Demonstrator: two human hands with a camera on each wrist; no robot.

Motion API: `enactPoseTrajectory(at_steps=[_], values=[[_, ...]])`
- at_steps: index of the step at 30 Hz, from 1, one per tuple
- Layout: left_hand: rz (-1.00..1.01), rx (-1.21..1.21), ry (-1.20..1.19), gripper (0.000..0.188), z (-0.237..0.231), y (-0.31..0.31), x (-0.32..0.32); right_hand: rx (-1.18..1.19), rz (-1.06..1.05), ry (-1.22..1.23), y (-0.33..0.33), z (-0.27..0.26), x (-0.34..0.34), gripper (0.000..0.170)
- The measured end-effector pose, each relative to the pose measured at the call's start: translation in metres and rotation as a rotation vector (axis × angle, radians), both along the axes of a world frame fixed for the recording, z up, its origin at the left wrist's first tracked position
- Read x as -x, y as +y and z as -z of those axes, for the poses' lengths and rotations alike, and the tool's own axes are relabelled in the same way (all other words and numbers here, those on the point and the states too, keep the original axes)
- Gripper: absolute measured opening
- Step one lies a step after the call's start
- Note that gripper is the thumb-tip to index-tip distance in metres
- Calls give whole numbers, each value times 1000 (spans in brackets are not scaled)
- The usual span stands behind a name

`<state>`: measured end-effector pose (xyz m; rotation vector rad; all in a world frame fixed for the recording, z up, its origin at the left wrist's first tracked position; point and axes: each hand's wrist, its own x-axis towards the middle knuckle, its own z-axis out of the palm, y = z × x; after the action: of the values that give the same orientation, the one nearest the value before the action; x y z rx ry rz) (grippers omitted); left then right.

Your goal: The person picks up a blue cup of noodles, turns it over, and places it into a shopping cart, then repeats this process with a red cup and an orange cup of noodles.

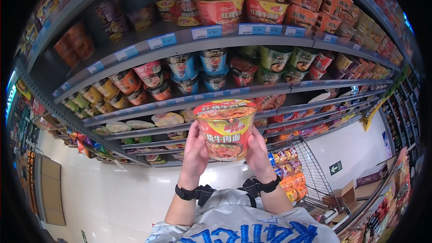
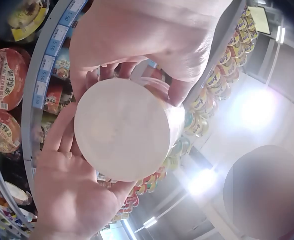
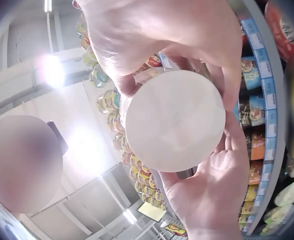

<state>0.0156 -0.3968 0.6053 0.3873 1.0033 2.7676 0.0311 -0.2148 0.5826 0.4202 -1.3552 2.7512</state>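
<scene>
In the head view a red and yellow instant noodle cup (image 1: pixel 226 131) is held up in front of the chest, its lid tilted toward the head camera. My left hand (image 1: pixel 196 152) grips its left side, thumb along the front. On the opposite side my right hand (image 1: pixel 259 151) grips it the same way. Both wrist views look up at the cup's round white base (image 2: pixel 123 130), with the fingers of both hands wrapped around the wall. Part of the fingers is hidden behind the cup.
Ahead runs a shelf unit (image 1: pixel 310 41) stacked with noodle cups, price tags along its edges. A wire shopping cart (image 1: pixel 315 175) stands at the right, holding several packs of cups (image 1: pixel 288 171). Cardboard boxes (image 1: pixel 355 193) lie farther right. Pale tiled floor (image 1: pixel 108 193) shows at the left.
</scene>
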Motion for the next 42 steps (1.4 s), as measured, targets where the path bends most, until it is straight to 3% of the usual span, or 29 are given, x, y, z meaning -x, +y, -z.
enactPoseTrajectory(at_steps=[2, 5, 9, 11, 14, 23, 26, 28, 37, 40, 42], values=[[-204, 169, 30, 58, -2, 0, 2, 3, 30, 30, -2, 0, 3, 78], [-212, 317, -3, 49, 9, -11, 7, -69, 157, 50, -5, -4, 7, 83], [-245, 311, -24, 56, 6, -4, 1, -112, 212, 22, -13, -11, 6, 89], [-267, 398, 104, 64, 8, -1, 1, -125, 224, 14, -13, -10, 5, 90], [-268, 390, 71, 72, 10, 1, 1, -135, 221, 28, -12, -8, 6, 91], [-241, 408, 50, 73, 19, 11, 2, -304, 311, 68, -4, 1, 1, 89], [-233, 367, 15, 72, 20, 9, 2, -241, 291, 76, 3, -1, -2, 81], [-221, 339, 26, 72, 20, 7, 3, -150, 193, -44, 10, -2, -2, 76], [-155, 278, 24, 68, 12, 9, 3, 5, 96, -62, 12, 0, -7, 67], [-124, 220, 18, 67, 14, 9, 4, -59, 114, -16, 14, 3, -7, 66], [-137, 164, -23, 55, 16, 8, 3, -43, 162, 7, 10, 4, -4, 66]])
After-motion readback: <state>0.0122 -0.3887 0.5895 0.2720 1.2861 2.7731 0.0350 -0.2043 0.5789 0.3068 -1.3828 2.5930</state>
